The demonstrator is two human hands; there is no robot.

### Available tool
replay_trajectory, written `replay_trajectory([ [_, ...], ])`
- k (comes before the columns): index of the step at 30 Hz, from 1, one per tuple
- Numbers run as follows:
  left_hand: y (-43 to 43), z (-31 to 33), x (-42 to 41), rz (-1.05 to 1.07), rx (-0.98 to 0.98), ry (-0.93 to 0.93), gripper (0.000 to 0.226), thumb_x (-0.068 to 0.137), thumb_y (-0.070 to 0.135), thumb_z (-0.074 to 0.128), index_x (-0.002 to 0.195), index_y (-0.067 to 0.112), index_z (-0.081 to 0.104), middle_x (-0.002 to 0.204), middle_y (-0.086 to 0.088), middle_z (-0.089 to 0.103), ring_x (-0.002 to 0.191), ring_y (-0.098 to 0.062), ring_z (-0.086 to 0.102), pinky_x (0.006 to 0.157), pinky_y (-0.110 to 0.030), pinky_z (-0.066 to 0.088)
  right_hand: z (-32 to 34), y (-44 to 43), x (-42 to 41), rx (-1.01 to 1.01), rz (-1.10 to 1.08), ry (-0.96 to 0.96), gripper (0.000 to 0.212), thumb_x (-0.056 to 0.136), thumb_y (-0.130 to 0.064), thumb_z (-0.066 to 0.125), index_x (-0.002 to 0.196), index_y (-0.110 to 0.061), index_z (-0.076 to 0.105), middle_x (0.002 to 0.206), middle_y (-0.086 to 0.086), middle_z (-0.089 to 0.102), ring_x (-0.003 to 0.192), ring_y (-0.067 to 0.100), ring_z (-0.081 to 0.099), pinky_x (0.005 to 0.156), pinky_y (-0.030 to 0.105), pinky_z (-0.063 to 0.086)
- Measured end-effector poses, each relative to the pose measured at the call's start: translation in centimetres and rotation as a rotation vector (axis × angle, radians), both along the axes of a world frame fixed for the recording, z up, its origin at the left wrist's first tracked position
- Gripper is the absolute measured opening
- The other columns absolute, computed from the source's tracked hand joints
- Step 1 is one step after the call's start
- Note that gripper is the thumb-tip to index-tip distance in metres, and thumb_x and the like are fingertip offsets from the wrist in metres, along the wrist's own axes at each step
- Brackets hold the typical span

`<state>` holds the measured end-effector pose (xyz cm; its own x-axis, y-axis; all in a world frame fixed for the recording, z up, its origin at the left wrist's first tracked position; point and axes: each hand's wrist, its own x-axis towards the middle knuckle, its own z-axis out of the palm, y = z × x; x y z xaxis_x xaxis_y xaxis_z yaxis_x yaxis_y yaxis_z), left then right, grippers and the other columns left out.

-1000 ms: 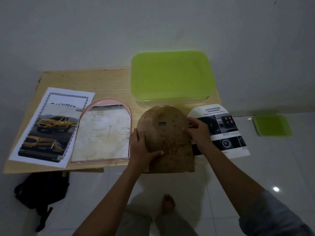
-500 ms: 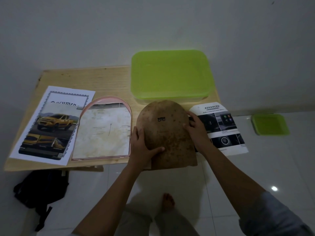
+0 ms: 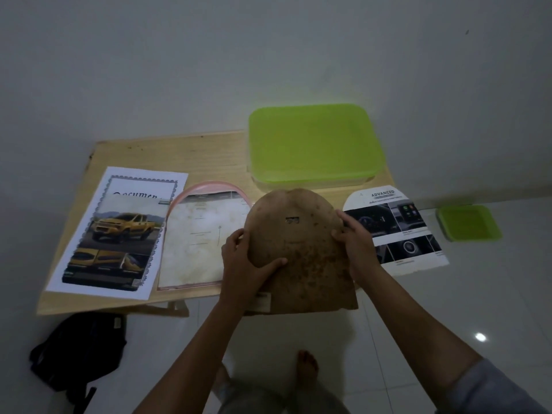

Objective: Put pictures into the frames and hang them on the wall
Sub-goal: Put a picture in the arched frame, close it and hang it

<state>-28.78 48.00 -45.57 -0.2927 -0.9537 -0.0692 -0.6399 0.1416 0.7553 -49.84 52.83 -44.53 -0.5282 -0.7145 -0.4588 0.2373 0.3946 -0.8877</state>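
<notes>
An arched brown backing board [image 3: 301, 252], spotted and with a small hanger slot near its top, is held over the table's front edge. My left hand [image 3: 245, 264] grips its left edge with the thumb across the face. My right hand [image 3: 355, 246] grips its right edge. A pink arched frame [image 3: 206, 189] holding a stained pale sheet lies to the left. An arch-cut car-interior picture [image 3: 397, 231] lies to the right, partly under my right hand. A printed page with yellow trucks [image 3: 119, 234] lies at the far left.
A lime green lidded box [image 3: 313, 144] stands at the back right of the low wooden table [image 3: 167, 153], against the white wall. A second green lid [image 3: 469, 222] lies on the tiled floor to the right. A black bag [image 3: 80, 351] sits below the table's left front. My feet are below.
The backing board has shifted slightly up and away from me in both hands. My right hand slid a little lower along its right edge. Nothing else on the table moved.
</notes>
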Motion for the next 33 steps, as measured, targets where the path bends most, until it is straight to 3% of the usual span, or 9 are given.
replay_trajectory([
  [5, -2.7, -0.6, 7.4, 0.091, 0.022, -0.034, 0.089, 0.063, 0.052, 0.077, 0.135, 0.014, 0.043, 0.132, -0.007, 0.042, 0.120, -0.022, 0.040, 0.099, -0.037, 0.042, -0.6, -3.2, 7.3, 0.044, 0.008, 0.014, 0.051, 0.084, 0.005, 0.048, 0.129, -0.019, 0.053, 0.129, 0.006, 0.055, 0.114, 0.025, 0.054, 0.097, 0.046, 0.048],
  [8, -4.9, -0.8, 11.3, 0.095, 0.059, -0.036, 0.092, 0.063, 0.049, 0.078, 0.138, 0.012, 0.041, 0.134, -0.008, 0.040, 0.123, -0.022, 0.039, 0.102, -0.039, 0.040, -1.0, -5.3, 11.5, 0.048, 0.042, 0.115, 0.050, 0.083, 0.002, 0.051, 0.127, -0.021, 0.054, 0.119, 0.008, 0.062, 0.102, 0.022, 0.060, 0.089, 0.043, 0.052],
  [12, -8.2, -1.0, 14.1, 0.047, 0.110, -0.040, 0.091, 0.069, 0.047, 0.076, 0.141, 0.011, 0.033, 0.140, -0.007, 0.029, 0.129, -0.022, 0.031, 0.106, -0.034, 0.034, -1.4, -8.2, 15.1, 0.078, 0.056, 0.359, 0.039, 0.083, -0.003, 0.054, 0.119, -0.016, 0.055, 0.110, 0.004, 0.061, 0.098, 0.018, 0.055, 0.081, 0.030, 0.044],
  [17, -10.0, -1.9, 15.2, -0.046, 0.142, -0.050, 0.088, 0.076, 0.047, 0.069, 0.144, 0.014, 0.024, 0.143, -0.005, 0.019, 0.132, -0.020, 0.021, 0.109, -0.029, 0.025, -1.9, -10.1, 16.7, 0.141, 0.214, 0.665, 0.039, 0.088, -0.014, 0.054, 0.126, -0.010, 0.044, 0.113, 0.009, 0.044, 0.094, 0.020, 0.046, 0.078, 0.027, 0.037],
  [21, -10.7, -2.6, 15.5, -0.094, 0.125, -0.090, 0.089, 0.079, 0.051, 0.065, 0.146, 0.013, 0.019, 0.141, -0.002, 0.016, 0.132, -0.019, 0.017, 0.111, -0.033, 0.023, -2.4, -10.1, 16.8, 0.288, 0.404, 1.013, 0.042, 0.091, -0.035, 0.047, 0.126, -0.014, 0.039, 0.108, 0.011, 0.045, 0.092, 0.029, 0.051, 0.074, 0.038, 0.048],
  [24, -11.1, -2.8, 15.6, -0.123, 0.137, -0.084, 0.092, 0.079, 0.051, 0.064, 0.147, 0.013, 0.016, 0.142, -0.001, 0.014, 0.133, -0.017, 0.015, 0.111, -0.034, 0.023, -2.4, -10.0, 17.0, 0.375, 0.438, 1.156, 0.046, 0.093, -0.039, 0.042, 0.129, -0.013, 0.038, 0.110, 0.013, 0.046, 0.098, 0.030, 0.047, 0.072, 0.037, 0.045],
  [28, -11.3, -2.8, 15.5, -0.131, 0.174, -0.067, 0.094, 0.078, 0.051, 0.065, 0.148, 0.016, 0.012, 0.145, -0.004, 0.012, 0.136, -0.019, 0.013, 0.111, -0.038, 0.024, -2.3, -9.7, 16.7, 0.405, 0.428, 1.166, 0.046, 0.090, -0.042, 0.047, 0.126, -0.013, 0.045, 0.113, 0.011, 0.041, 0.103, 0.026, 0.044, 0.074, 0.037, 0.048],
  [33, -11.0, -2.7, 16.2, -0.105, 0.243, -0.027, 0.080, 0.087, 0.043, 0.058, 0.148, 0.018, 0.013, 0.148, -0.008, 0.017, 0.136, -0.023, 0.022, 0.110, -0.039, 0.029, -2.6, -8.1, 16.0, 0.305, 0.445, 0.953, 0.055, 0.089, -0.038, 0.052, 0.138, -0.019, 0.035, 0.120, 0.010, 0.038, 0.106, 0.024, 0.046, 0.080, 0.036, 0.048],
])
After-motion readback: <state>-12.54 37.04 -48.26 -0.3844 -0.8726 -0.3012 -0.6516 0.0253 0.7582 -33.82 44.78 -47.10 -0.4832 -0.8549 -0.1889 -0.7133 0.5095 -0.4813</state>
